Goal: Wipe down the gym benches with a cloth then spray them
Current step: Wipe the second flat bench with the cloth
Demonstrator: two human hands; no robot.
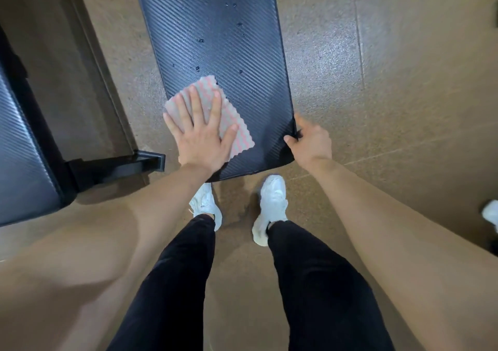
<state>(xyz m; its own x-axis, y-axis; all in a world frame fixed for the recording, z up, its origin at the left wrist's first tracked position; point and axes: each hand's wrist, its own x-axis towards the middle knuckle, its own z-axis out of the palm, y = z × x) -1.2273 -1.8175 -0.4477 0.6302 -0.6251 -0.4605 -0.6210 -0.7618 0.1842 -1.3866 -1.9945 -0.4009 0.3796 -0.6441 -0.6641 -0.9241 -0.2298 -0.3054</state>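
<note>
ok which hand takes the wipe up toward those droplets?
Left. The left hand presses flat on the cloth, with the droplets just beyond it. The right hand grips the bench corner and has no cloth.

The table [221,40] pad looks like black vinyl with a carbon-weave texture, faintly glossy, with droplets [200,40] beading toward 12 o'clock. The cloth [231,113] is soft, waffled pink-grey microfibre. The floor [404,81] looks speckled, rubbery and slightly shiny.
</note>
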